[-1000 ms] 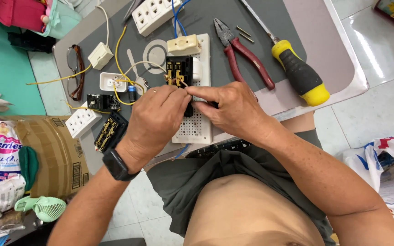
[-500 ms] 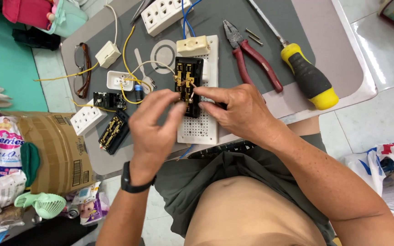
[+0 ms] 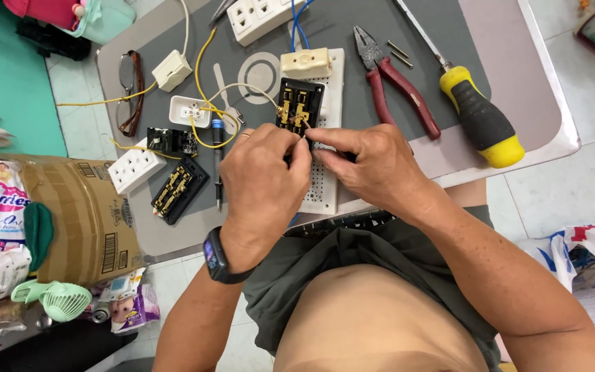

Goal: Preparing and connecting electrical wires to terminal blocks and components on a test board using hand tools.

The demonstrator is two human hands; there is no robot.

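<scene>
I see the black socket insert (image 3: 299, 105) lying on the white perforated board (image 3: 325, 186), on the grey table (image 3: 518, 83), at its near edge and just beyond both hands. My left hand (image 3: 263, 189) is closed, fingertips pressed together at the insert's near edge; whether they pinch a wire end or a small part I cannot tell. My right hand (image 3: 373, 165) is likewise closed, thumb and forefinger meeting the left at the same spot.

I judge the insert light, rigid and brittle: moulded plastic with exposed brass contacts. Hold it by the plastic side walls, not the contacts. The thin yellow wire (image 3: 204, 117) running left from it looks springy and may tug the piece. The red-handled pliers (image 3: 397, 83) and yellow-black screwdriver (image 3: 480, 117) lie to the right, untouched.
</scene>
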